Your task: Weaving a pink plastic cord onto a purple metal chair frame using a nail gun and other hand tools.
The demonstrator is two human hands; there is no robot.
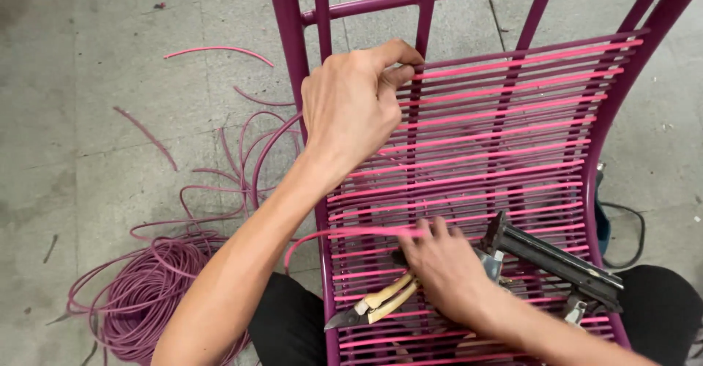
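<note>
My left hand [351, 110] had its fingers pinched on a pink cord [512, 62] at the chair frame's [289, 36] top edge; my right hand's [447, 267] fingers were together, pressing another cord beside the pliers [373, 306]

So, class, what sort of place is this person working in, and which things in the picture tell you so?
Probably a small furniture workshop, working on the floor. The signs: a purple metal chair frame being strung with pink cord, a coil of cord on bare concrete, and pliers lying on the seat.

Grey concrete floor [88, 80], scuffed, evenly lit
</note>
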